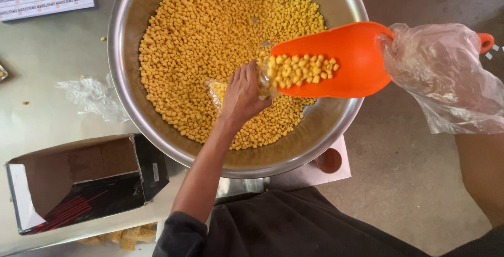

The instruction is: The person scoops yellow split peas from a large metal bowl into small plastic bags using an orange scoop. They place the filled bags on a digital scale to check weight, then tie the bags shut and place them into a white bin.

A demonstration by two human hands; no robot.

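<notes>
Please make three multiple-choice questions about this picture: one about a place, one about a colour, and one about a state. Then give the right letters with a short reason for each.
1. Where is the open cardboard box?
A. Left of the metal bowl, near the person
B. Inside the bowl
C. On the floor at right

2. What colour is the scoop?
A. Blue
B. Orange
C. White

3. What covers the right hand?
A. Nothing
B. A thick black glove
C. A loose clear plastic glove

Answers:
1 A, the box lies on the table below and left of the bowl.
2 B, the scoop is bright orange, with yellow snack pieces in it.
3 C, thin clear plastic wraps that hand; the left hand is bare and holds a small clear bag at the scoop's mouth.
</notes>
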